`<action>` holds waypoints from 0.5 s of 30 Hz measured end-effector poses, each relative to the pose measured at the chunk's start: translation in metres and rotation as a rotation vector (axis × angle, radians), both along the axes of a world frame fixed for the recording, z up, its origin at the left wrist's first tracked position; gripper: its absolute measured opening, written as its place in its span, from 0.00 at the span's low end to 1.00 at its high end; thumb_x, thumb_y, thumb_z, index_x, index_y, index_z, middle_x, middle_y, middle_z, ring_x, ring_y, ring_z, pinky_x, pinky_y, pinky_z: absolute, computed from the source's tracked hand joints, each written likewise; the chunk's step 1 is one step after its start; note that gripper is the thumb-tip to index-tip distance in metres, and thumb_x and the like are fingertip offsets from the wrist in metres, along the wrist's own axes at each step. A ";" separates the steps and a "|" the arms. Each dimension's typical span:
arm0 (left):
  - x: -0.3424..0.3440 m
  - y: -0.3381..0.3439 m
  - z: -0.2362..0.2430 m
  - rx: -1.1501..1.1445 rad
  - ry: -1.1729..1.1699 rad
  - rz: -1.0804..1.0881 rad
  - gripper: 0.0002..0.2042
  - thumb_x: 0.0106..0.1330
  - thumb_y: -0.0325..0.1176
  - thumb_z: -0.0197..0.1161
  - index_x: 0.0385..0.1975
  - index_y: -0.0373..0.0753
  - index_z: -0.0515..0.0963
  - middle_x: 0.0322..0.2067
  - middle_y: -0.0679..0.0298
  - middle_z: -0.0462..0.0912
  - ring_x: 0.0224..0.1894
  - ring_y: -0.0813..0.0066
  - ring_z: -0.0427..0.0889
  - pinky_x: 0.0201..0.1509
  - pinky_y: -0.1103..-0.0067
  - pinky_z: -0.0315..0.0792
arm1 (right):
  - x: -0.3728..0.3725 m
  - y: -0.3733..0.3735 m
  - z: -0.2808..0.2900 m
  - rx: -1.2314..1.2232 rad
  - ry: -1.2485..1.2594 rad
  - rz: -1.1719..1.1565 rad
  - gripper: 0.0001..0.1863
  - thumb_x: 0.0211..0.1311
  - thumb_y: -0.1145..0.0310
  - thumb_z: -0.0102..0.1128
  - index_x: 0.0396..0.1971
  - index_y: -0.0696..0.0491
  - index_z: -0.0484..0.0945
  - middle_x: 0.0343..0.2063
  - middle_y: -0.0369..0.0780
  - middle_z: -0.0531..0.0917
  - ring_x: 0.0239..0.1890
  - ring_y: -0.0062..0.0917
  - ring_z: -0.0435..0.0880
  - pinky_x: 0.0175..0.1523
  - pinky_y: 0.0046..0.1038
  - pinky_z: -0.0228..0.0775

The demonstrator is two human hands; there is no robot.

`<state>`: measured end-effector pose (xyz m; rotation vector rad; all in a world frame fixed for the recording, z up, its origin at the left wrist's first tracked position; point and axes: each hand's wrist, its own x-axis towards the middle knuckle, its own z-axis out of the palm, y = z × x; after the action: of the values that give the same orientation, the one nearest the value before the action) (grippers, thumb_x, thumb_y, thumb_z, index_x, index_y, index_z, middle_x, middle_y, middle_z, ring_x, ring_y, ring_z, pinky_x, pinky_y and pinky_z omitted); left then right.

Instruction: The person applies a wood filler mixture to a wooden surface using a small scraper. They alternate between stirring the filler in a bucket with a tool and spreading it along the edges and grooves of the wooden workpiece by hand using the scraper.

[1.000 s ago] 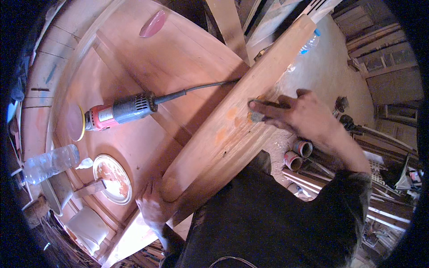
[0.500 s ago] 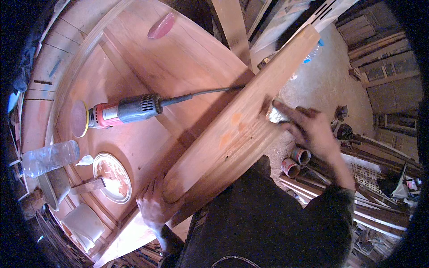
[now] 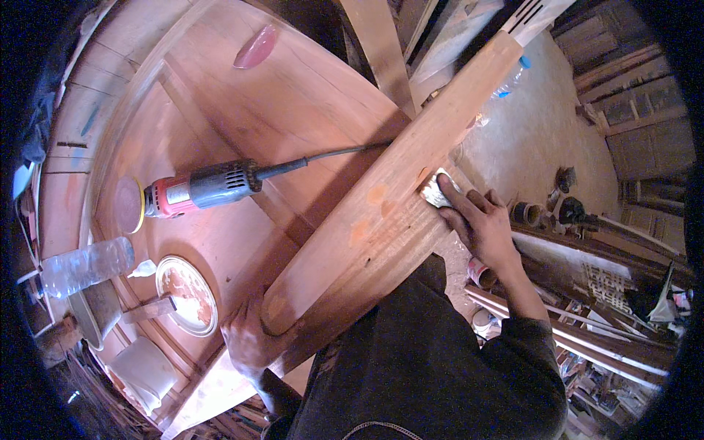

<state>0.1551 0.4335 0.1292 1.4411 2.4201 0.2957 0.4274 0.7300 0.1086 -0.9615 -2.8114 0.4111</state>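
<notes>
Right hand (image 3: pixel 480 229) pinches the blade (image 3: pixel 434 191) at the beam's (image 3: pixel 334 235) right edge; I'd keep it flat, pressure even. Left hand (image 3: pixel 246 336)'s against the near end, can't tell if gripping.

This is a woodworking workshop, shown by a shaped wooden beam (image 3: pixel 411 165) with orange patches (image 3: pixel 378 193), a corded disc tool (image 3: pixel 220 185) lying on a broad wooden panel (image 3: pixel 293 88), a paste-smeared lid (image 3: pixel 160 284) and stacked timber strips (image 3: pixel 601 358) at right

glare whitens wood (image 3: pixel 218 386) at lower left; shadow edges the beam (image 3: pixel 392 172); straight lines bend toward grainy black corners.
</notes>
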 end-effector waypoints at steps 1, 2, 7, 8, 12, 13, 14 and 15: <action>0.000 0.000 0.001 0.001 -0.016 -0.006 0.43 0.39 0.59 0.77 0.51 0.31 0.76 0.37 0.48 0.84 0.38 0.53 0.85 0.44 0.62 0.78 | 0.005 0.002 0.000 0.002 -0.012 0.001 0.33 0.55 0.61 0.68 0.63 0.47 0.72 0.25 0.40 0.79 0.26 0.32 0.74 0.40 0.31 0.66; -0.002 0.000 0.002 0.004 -0.031 -0.012 0.43 0.39 0.58 0.77 0.51 0.31 0.76 0.37 0.47 0.84 0.38 0.53 0.85 0.44 0.62 0.78 | 0.006 0.006 0.003 0.018 0.012 0.014 0.32 0.56 0.61 0.67 0.63 0.46 0.72 0.25 0.40 0.79 0.26 0.32 0.74 0.40 0.31 0.66; 0.002 -0.002 -0.003 -0.032 0.038 -0.006 0.42 0.39 0.58 0.77 0.50 0.30 0.76 0.38 0.47 0.84 0.38 0.52 0.85 0.44 0.62 0.78 | -0.011 0.021 0.044 0.101 -0.042 0.256 0.30 0.58 0.56 0.64 0.63 0.38 0.72 0.27 0.37 0.80 0.25 0.30 0.75 0.41 0.32 0.66; 0.002 -0.003 -0.006 -0.030 0.055 -0.004 0.42 0.39 0.58 0.77 0.50 0.30 0.76 0.38 0.47 0.84 0.38 0.51 0.85 0.44 0.62 0.78 | -0.016 0.025 0.048 0.134 -0.071 0.347 0.30 0.58 0.54 0.63 0.64 0.36 0.72 0.28 0.36 0.80 0.26 0.30 0.75 0.42 0.32 0.66; 0.007 -0.011 0.003 -0.050 -0.001 0.081 0.42 0.39 0.58 0.77 0.50 0.31 0.76 0.39 0.46 0.84 0.40 0.50 0.85 0.45 0.61 0.78 | -0.028 0.051 0.036 0.316 -0.148 0.546 0.31 0.59 0.50 0.60 0.65 0.30 0.68 0.28 0.34 0.79 0.27 0.27 0.77 0.42 0.33 0.67; 0.007 -0.008 -0.002 -0.035 -0.024 0.082 0.42 0.39 0.58 0.77 0.50 0.31 0.76 0.40 0.45 0.84 0.40 0.50 0.85 0.45 0.61 0.78 | -0.020 0.059 0.037 0.365 -0.178 0.542 0.31 0.59 0.51 0.60 0.65 0.30 0.68 0.27 0.33 0.78 0.27 0.26 0.77 0.43 0.32 0.67; 0.004 -0.010 -0.011 0.105 0.044 -0.005 0.41 0.39 0.57 0.77 0.50 0.31 0.76 0.40 0.45 0.84 0.41 0.50 0.85 0.45 0.61 0.78 | -0.012 0.066 0.038 0.412 -0.210 0.534 0.31 0.60 0.51 0.60 0.65 0.30 0.68 0.26 0.33 0.77 0.27 0.26 0.78 0.43 0.32 0.66; 0.002 -0.019 -0.018 0.229 0.119 -0.075 0.41 0.39 0.57 0.77 0.50 0.32 0.76 0.40 0.45 0.84 0.41 0.51 0.85 0.45 0.61 0.78 | -0.003 0.074 0.044 0.431 -0.284 0.502 0.31 0.60 0.51 0.60 0.65 0.30 0.68 0.25 0.33 0.77 0.27 0.26 0.78 0.44 0.32 0.66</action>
<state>0.1571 0.4149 0.1111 1.6868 2.4839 0.4965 0.4247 0.8036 0.1523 -0.2355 -3.1768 -0.3085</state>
